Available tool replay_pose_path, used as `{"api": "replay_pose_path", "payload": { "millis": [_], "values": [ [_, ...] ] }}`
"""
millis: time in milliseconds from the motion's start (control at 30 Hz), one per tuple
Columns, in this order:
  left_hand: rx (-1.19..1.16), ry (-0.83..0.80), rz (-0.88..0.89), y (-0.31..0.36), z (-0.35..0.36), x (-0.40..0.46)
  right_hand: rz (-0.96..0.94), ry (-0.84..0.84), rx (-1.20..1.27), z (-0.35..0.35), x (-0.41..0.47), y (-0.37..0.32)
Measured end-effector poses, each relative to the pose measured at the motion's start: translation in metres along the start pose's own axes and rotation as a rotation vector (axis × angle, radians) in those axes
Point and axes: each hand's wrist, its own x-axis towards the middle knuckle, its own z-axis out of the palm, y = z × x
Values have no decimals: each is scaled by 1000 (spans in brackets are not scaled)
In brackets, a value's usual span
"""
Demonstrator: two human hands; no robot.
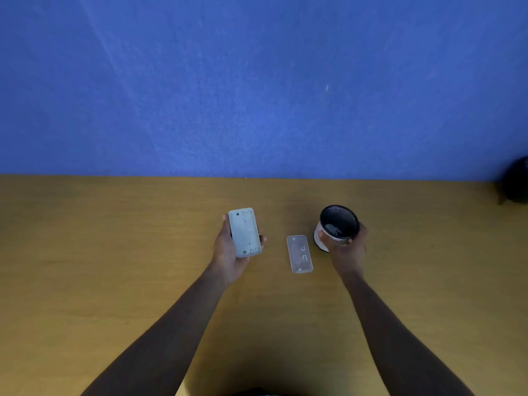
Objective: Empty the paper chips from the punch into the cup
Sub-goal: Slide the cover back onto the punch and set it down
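My left hand (pixel 228 252) holds the punch (pixel 245 232) above the wooden table, its pale grey-blue underside turned up toward me. My right hand (pixel 347 247) grips the cup (pixel 337 227), a white cup with a dark inside, tilted so its mouth faces me. Something pale and shiny lies inside the cup; I cannot tell what it is. Between the two hands a clear plastic cover (pixel 299 253) lies flat on the table, touched by neither hand.
The wooden table (pixel 114 252) runs wide to both sides and ends at a blue wall (pixel 257 81) at the back. A dark round object (pixel 517 181) sits at the far right edge by the wall.
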Motion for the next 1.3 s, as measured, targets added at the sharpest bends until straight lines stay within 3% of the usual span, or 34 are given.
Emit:
{"api": "replay_pose_path", "payload": {
  "millis": [533,767,967,1133,1300],
  "values": [
    [63,4,-12,-8,-4,5,27,45,-98,-6,14,28],
    [25,-13,-25,-13,-2,6,205,178,-193,12,-21,44],
    [30,25,-43,-22,-4,5,91,134,-386,29,-42,47],
    [17,48,-48,-24,-6,0,10,-102,-653,43,-52,42],
    [28,61,-44,-28,-4,-5,-51,-207,-836,52,-57,38]
  ]
}}
